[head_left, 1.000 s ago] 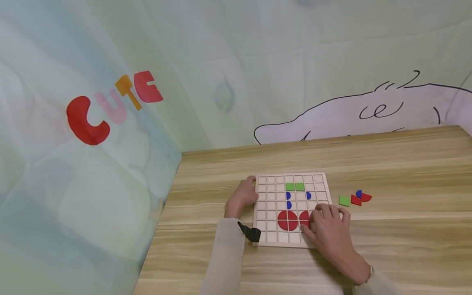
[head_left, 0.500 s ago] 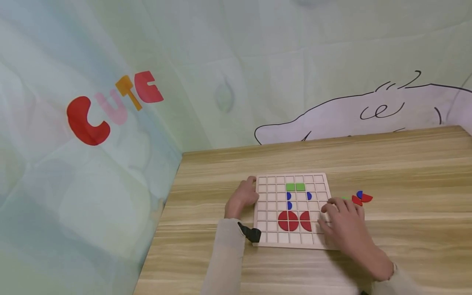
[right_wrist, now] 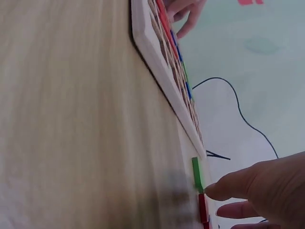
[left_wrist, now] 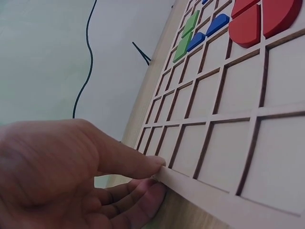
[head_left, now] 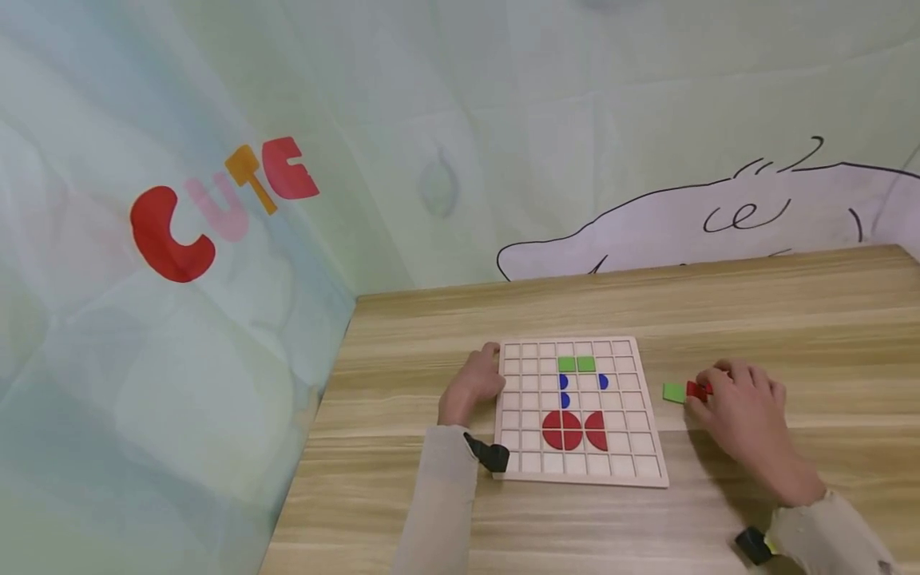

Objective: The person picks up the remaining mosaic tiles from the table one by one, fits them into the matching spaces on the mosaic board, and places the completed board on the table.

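A wooden grid board (head_left: 584, 479) lies on the table. My left hand (head_left: 474, 387) pinches its left edge; in the left wrist view the thumb (left_wrist: 151, 165) presses the rim with the fingers curled beneath. Right of the board, my right hand (head_left: 747, 411) reaches over loose flat pieces, fingers bent and apart. Its thumb tip (right_wrist: 213, 191) is right at a red piece (right_wrist: 203, 207), beside a green square (right_wrist: 197, 172). The hand covers other loose pieces in the head view. Set in the board are green squares (head_left: 585, 364), blue half-rounds (head_left: 564, 400) and red quarter-rounds (head_left: 553, 421).
The wood-grain table (head_left: 431, 319) meets a printed cloth backdrop (head_left: 446, 160) behind and at the left. A black wrist device (head_left: 490, 457) on the left sleeve overlaps the board's lower-left edge in the head view.
My right hand has left the red pieces on the board and moved right to the loose pieces, uncovering the board's right side. The left hand stays at the edge.
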`<state>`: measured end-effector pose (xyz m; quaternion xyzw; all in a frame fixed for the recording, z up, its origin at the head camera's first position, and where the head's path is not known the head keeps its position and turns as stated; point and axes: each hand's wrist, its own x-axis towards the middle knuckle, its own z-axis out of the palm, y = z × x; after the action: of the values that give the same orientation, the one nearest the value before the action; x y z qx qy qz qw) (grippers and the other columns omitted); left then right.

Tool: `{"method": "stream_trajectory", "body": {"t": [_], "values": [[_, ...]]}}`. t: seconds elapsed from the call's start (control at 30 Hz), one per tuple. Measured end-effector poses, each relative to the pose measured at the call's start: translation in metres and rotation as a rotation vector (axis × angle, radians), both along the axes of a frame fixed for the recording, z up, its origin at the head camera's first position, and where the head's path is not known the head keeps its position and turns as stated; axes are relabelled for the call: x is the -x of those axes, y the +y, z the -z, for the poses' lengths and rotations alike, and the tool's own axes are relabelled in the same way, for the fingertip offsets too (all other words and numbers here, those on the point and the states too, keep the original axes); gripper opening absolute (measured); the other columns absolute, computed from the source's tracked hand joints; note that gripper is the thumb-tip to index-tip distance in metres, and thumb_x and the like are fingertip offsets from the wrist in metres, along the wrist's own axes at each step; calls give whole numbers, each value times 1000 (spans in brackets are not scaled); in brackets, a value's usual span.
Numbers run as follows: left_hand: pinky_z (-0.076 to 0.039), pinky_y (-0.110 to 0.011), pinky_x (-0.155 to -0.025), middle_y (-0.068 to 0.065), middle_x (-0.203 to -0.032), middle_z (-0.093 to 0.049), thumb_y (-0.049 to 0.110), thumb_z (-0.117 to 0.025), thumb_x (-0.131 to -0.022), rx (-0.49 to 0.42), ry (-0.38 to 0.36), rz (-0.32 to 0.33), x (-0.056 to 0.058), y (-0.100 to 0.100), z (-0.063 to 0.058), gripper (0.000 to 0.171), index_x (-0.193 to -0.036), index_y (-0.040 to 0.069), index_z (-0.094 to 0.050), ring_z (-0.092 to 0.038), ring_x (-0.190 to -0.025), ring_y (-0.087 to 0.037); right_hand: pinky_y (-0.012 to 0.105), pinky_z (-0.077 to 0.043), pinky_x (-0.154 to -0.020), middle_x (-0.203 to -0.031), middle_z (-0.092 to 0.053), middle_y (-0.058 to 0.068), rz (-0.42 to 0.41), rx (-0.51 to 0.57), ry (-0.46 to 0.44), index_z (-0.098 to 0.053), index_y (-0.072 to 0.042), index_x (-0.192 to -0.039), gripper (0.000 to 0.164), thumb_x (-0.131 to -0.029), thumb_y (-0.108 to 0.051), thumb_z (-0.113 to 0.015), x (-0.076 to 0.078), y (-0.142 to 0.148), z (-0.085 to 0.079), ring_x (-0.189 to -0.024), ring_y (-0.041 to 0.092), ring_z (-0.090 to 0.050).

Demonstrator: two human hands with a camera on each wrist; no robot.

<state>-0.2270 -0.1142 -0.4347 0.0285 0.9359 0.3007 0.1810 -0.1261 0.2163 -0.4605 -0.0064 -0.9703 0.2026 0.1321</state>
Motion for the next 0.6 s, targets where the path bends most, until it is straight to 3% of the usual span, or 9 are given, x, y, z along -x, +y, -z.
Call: {"method": "stream_trajectory", "body": {"t": [0.4, 0.6], "values": [[-38, -38, -85, -21, -139, -45, -2, -45, -88, -3, 0, -3, 0, 0, 2, 61, -146, 7, -33, -45, -102, -27, 65, -23, -86, -117, -45, 32, 36, -19, -18, -62, 8, -96, 34, -81, -21, -71, 5, 2, 9, -110, 54, -34], [-38, -37, -78, -21, -138, -45, -3, -46, -87, -7, -9, -1, 1, 0, 2, 62, -147, 7, -32, -46, -99, -27, 64, -22, -87, -118, -45, 32, 39, 1, -24, -63, 8, -89, 30, -80, -20, -71, 6, 2, 9, -111, 53, -33]]}}
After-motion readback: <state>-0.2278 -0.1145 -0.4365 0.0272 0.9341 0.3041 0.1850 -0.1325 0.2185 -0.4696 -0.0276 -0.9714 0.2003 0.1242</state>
